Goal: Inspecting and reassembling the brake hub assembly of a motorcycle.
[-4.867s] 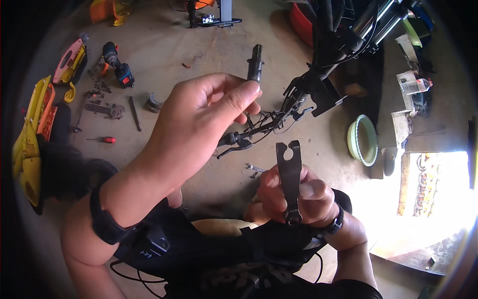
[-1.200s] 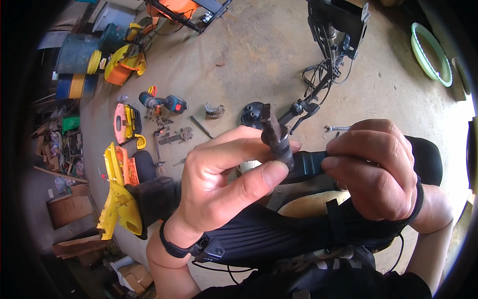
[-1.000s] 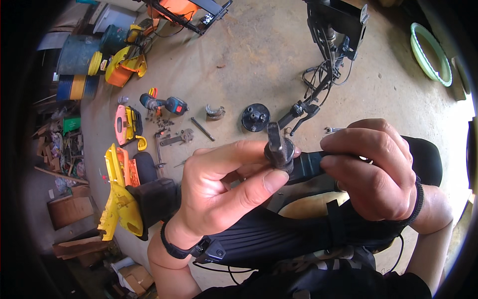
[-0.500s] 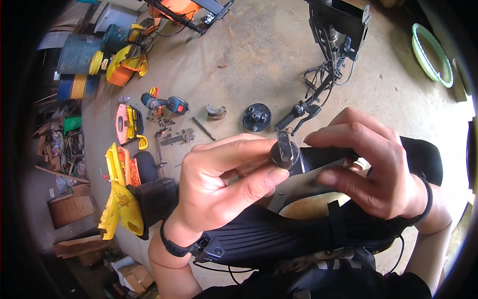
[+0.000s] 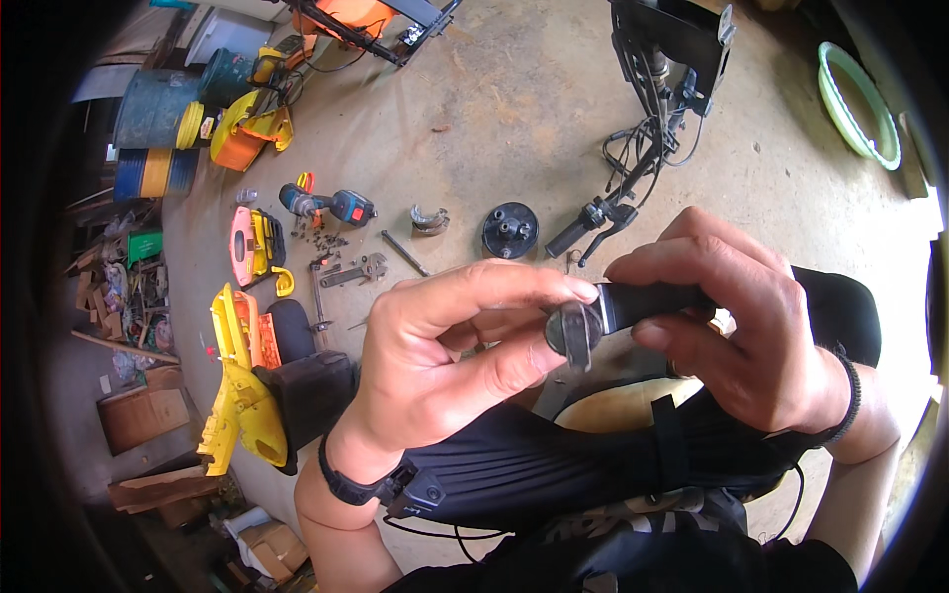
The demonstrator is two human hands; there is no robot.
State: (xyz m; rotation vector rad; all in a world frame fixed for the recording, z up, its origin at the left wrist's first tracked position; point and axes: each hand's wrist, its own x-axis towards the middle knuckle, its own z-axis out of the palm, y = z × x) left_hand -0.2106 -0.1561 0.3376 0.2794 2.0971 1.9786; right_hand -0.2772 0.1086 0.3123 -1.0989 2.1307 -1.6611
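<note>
My left hand [image 5: 435, 351] pinches a dark metal part [image 5: 570, 334] between thumb and index finger. It has a round head with a flat raised tab, much like a brake cam. My right hand [image 5: 727, 321] is closed around a black, strap-like length [image 5: 647, 301] with a pale band at its end, right beside the round head. Whether the two are joined I cannot tell. Beyond my hands lie a round black brake plate [image 5: 510, 231] with studs and a pair of curved metal brake shoes [image 5: 428, 221].
To the left are a cordless drill [image 5: 329, 204], an adjustable wrench [image 5: 371, 267], a long bolt [image 5: 405, 253] and yellow plastic panels [image 5: 240, 405]. Black handlebars [image 5: 593, 222] with cables stand ahead. A pale green basin [image 5: 858, 107] is at far right, blue drums [image 5: 158, 109] at far left.
The dark metal part has turned in my left fingers, its tab swinging from pointing up to pointing down. My left index finger has stretched over its top, and my right fingers have closed in.
</note>
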